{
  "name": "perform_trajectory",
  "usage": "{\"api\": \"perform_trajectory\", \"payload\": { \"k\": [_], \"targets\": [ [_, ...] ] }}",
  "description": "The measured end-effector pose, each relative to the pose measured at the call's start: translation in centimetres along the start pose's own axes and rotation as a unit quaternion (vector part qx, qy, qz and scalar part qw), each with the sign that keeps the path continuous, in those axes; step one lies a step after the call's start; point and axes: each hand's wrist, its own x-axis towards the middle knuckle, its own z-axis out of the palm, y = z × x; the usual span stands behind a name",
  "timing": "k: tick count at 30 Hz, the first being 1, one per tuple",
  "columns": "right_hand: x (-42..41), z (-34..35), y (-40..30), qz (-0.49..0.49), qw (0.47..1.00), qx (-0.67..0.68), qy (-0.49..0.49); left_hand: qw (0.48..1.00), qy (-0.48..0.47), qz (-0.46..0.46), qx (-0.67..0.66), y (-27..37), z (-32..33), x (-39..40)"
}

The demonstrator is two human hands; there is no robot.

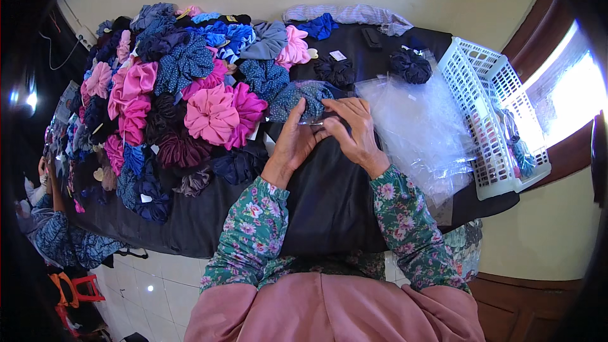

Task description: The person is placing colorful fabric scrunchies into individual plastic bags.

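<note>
Both hands are at a clear plastic bag with a dotted blue scrunchie (306, 97) inside, over the black-covered table. My left hand (295, 140) holds the bag from below, its thumb against the near side. My right hand (352, 128) has its fingertips bent at the bag's right edge; whether they pinch the plastic is hard to tell. Left of the bag lies a large heap of scrunchies, among them a light pink one (212, 114) and a magenta one (248, 114). A stack of clear plastic bags (418, 128) lies to the right of my right hand.
A white plastic basket (494, 118) stands at the table's right end. Black scrunchies (411, 65), a dark case (371, 38) and a striped cloth roll (346, 13) lie towards the wall. Another person (61, 232) is at the far left, beside the table.
</note>
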Motion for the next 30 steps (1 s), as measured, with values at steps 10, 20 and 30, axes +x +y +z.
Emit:
{"api": "perform_trajectory", "payload": {
  "k": [10, 20, 30],
  "targets": [
    [-0.3, 1.1, 0.9, -0.013, 0.998, -0.049, 0.04, 0.998, -0.042, -0.037, -0.002, -0.3, -0.7, 0.3],
    [0.1, 0.3, 2.4, 0.202, 0.943, 0.224, 0.138, 0.987, -0.064, 0.016, 0.148, -1.5, -1.5, 0.0],
    [0.6, -2.1, 3.0, 0.244, 0.764, 0.583, 0.13, 0.966, -0.111, -0.083, -0.218, 1.4, 0.3, -0.8]
  ]
}}
